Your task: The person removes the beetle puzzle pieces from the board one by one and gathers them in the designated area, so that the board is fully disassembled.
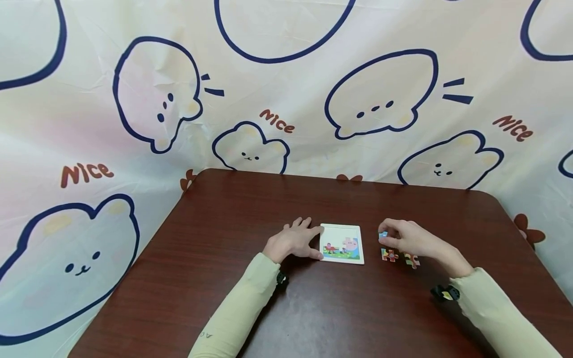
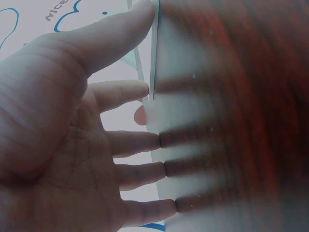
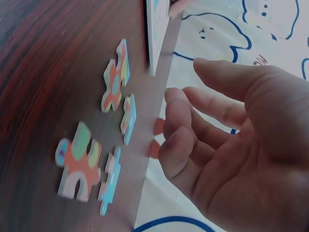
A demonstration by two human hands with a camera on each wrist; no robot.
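A white puzzle tray (image 1: 341, 231) lies on the table, with a cartoon pig picture (image 1: 350, 244) assembled along its lower part. My left hand (image 1: 293, 241) rests at the tray's left edge, thumb and index finger touching it and the other fingers spread on the table. To the right, my right hand (image 1: 409, 238) hovers over loose jigsaw pieces, thumb apart from loosely bent fingers (image 3: 176, 113) and nothing between them. Beneath it lie an orange piece (image 3: 79, 166), a blue-edged piece (image 3: 112, 179), a small blue-edged piece (image 3: 129, 118) and another multicoloured piece (image 3: 116, 79).
The dark brown wooden table (image 1: 215, 238) stretches out on all sides of the tray. Behind it hangs a pale cloth (image 1: 309, 149) printed with blue bear outlines. A dark band with a small device (image 1: 445, 293) sits on the right wrist.
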